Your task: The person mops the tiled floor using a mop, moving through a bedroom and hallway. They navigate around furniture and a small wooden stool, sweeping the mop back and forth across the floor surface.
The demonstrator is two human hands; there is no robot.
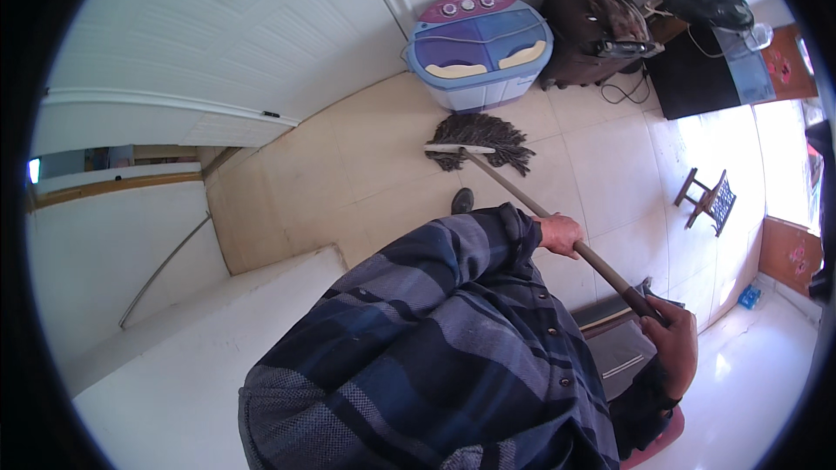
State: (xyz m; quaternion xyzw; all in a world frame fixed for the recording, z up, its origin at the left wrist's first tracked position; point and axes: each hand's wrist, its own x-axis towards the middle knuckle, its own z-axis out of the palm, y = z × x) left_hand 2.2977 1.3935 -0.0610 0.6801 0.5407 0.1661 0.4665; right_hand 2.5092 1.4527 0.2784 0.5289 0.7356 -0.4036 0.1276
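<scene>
A mop with a long handle [506, 184] slants across the middle of the view. Its dark grey string head [486, 134], joined to a whitish bar [450, 148], is spread on the tiled floor in front of a small washing machine. Around the middle of the handle, my left hand [560, 235] is closed. My right hand [676, 343] grips the darker upper end of the handle, close to my right side. A dark shoe [462, 201] shows on the floor beyond my left sleeve.
The twin-tub washing machine [483, 55] stands against the wall, beside a dark suitcase [588, 39] and a black box-like piece [692, 75]. A white door [196, 32] is at left. To the right stands a small folding stool [708, 202]; a blue package [750, 297] lies near the wall.
</scene>
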